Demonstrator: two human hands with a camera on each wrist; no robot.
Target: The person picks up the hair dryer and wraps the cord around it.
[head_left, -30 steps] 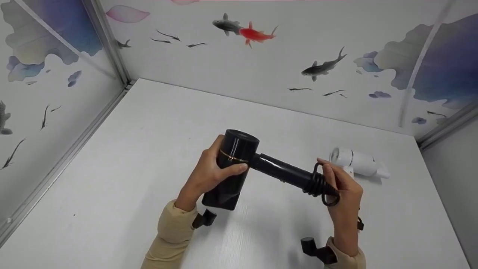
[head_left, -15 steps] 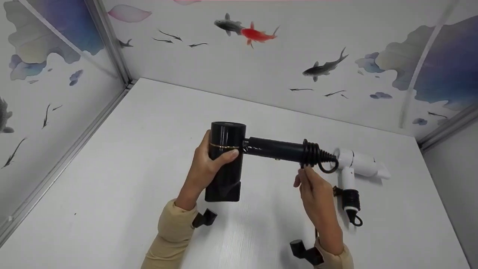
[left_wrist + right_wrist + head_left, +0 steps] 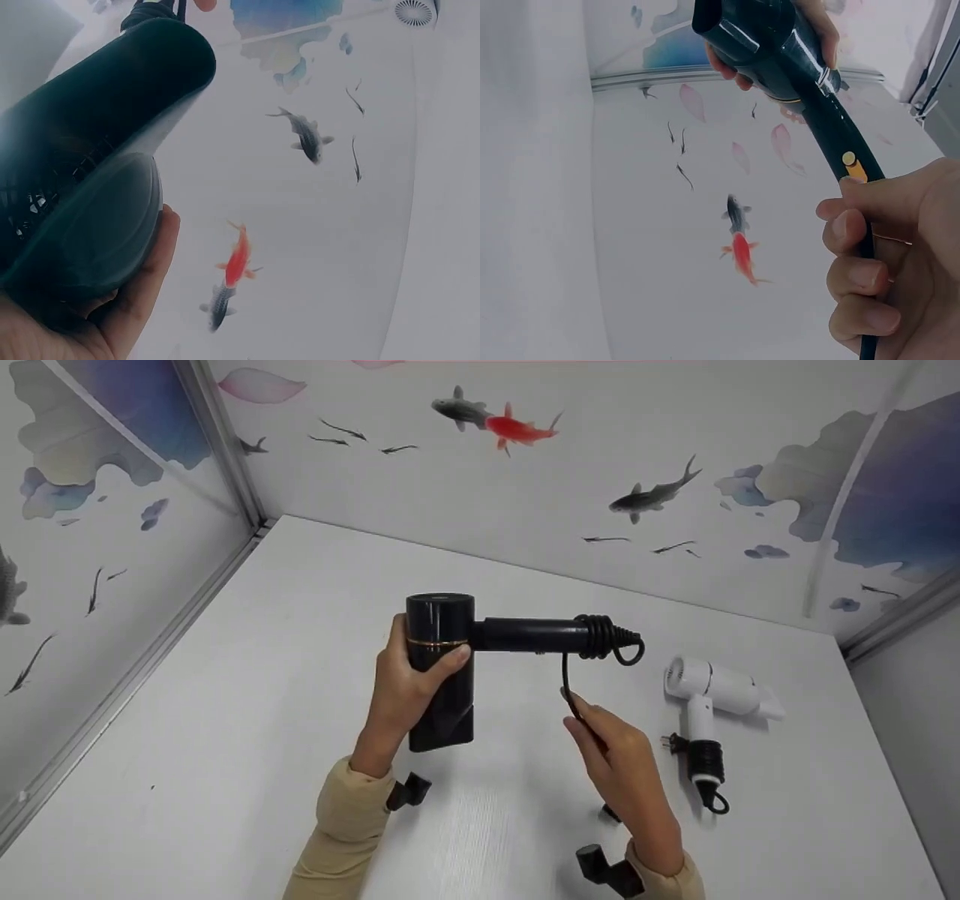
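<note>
My left hand (image 3: 401, 682) grips the barrel of a black hair dryer (image 3: 442, 619) that has a gold ring. The dryer is held up over the table, its handle pointing right and its flat nozzle toward me. Several turns of black cord (image 3: 598, 637) wrap the handle's end. A free length of cord (image 3: 566, 679) hangs from that coil into my right hand (image 3: 626, 757). In the right wrist view, my right fingers curl round the cord (image 3: 868, 277), and a yellow slide switch (image 3: 853, 165) shows on the handle. The left wrist view shows the nozzle (image 3: 112, 217) close up.
A white hair dryer (image 3: 726, 685) lies on the table (image 3: 300, 622) at the right, black cord wound on its handle and its plug (image 3: 677, 743) beside it. Walls painted with fish enclose the table's back and sides.
The black hair dryer has swung from a slant to level and shifted up and left. My right hand has moved from the handle's end down and left, drawing out a length of cord.
</note>
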